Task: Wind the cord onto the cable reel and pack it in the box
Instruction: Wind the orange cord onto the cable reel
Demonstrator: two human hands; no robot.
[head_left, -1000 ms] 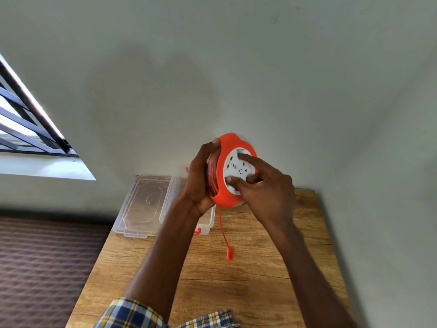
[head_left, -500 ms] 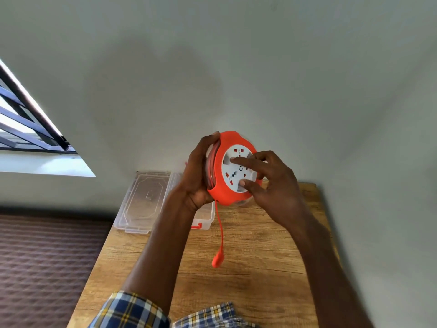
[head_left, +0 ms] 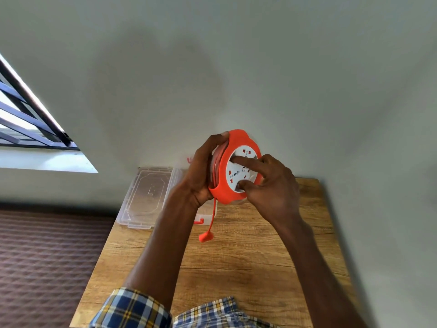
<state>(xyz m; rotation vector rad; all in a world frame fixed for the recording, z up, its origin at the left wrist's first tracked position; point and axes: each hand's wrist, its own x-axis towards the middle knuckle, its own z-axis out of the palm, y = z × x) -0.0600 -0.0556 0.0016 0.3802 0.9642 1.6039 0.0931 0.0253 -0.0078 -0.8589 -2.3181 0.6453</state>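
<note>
Evidently winding was nearly done: our left hand [head_left: 201, 171] gripped the round orange plastic cable reel [head_left: 236, 166] at frame centre, our right hand [head_left: 272, 185] pinched its white socket face [head_left: 238, 174], and the short orange cord [head_left: 214, 214] hung, wanting final turns.

I hold the cable reel [head_left: 233, 166] above the surface [head_left: 248, 268]; the box [head_left: 151, 197] lies behind-left, plug [head_left: 206, 236] dangling below the reel.

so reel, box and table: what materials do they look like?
Cable reel: looks like moulded plastic, smooth matte orange rim around a white socket face. Box: clear, glossy plastic, since the table shows through it. Table: wood-grain top, though whether solid wood or laminate cannot be told.
</note>
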